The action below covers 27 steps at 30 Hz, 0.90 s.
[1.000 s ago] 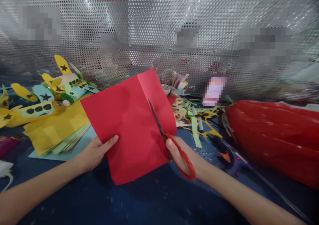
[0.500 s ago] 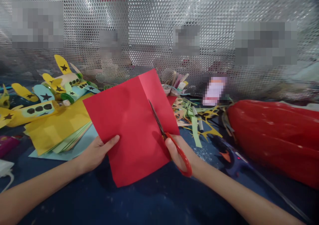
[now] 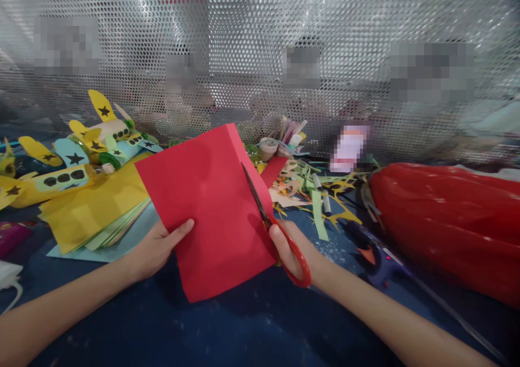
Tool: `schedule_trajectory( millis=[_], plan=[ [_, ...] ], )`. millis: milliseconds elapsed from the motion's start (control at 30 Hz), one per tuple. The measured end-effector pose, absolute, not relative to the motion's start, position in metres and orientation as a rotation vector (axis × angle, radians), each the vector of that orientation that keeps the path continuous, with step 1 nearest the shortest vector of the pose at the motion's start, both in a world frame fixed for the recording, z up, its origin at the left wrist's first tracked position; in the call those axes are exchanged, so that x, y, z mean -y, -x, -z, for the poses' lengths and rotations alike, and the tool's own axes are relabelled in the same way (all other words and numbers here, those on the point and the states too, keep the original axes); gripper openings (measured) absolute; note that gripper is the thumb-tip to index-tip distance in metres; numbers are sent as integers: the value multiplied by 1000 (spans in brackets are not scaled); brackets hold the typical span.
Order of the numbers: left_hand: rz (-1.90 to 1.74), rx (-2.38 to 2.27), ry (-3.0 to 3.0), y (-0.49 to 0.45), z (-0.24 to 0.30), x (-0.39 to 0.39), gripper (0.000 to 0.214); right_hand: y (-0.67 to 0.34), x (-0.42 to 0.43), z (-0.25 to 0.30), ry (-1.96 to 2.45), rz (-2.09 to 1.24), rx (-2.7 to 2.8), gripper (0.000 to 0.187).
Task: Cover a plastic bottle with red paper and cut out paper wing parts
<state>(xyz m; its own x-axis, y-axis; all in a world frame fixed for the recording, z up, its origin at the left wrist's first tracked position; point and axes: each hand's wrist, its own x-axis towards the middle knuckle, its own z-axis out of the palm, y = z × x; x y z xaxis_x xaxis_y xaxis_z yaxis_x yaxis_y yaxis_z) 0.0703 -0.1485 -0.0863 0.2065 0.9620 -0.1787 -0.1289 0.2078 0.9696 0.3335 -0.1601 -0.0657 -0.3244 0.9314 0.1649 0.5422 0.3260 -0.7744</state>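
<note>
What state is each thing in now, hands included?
Red sheet, lifted, right-hand strip bent back
Scissors, one blade across the red sheet's face; other blade not visible
Left hand, closed on the red sheet's left edge
Right hand, closed around the scissors' handles
Yellow sheet, lying over green sheets
Paper scraps, loose, scattered
Glue gun, set down, red light showing
Toy planes, assembled, starred wings attached

The red paper [image 3: 211, 210] looks smooth and matt, the scissors [image 3: 266, 219] metal-bladed, the bundle [image 3: 447, 226] glossy
</note>
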Motion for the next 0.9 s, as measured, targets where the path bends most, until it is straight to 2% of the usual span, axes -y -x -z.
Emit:
schedule_trajectory(
  millis=[367, 467, 567, 667, 767, 900],
  plan=[
    [-951, -1017, -934, -70, 82, 144, 43, -340, 157, 66, 1252, -911, 2021, 59],
    [-611, -894, -1147, -52, 69, 130, 45, -343, 155, 65, 1281, -937, 2004, 60],
    [99, -689, -1432, -29, 46, 114, 40, -346, 153, 66, 1292, -931, 1977, 60],
    [327, -662, -1565, -19, 17, 105, 29, -346, 151, 66, 1258, -873, 1983, 60],
    [-172, -913, -1809, -30, -13, 98, 21, -345, 153, 63, 1207, -838, 2024, 62],
    [-1002, -1155, -2108, -59, -47, 87, 38, -344, 159, 56, 1210, -803, 2059, 65]
  ],
)
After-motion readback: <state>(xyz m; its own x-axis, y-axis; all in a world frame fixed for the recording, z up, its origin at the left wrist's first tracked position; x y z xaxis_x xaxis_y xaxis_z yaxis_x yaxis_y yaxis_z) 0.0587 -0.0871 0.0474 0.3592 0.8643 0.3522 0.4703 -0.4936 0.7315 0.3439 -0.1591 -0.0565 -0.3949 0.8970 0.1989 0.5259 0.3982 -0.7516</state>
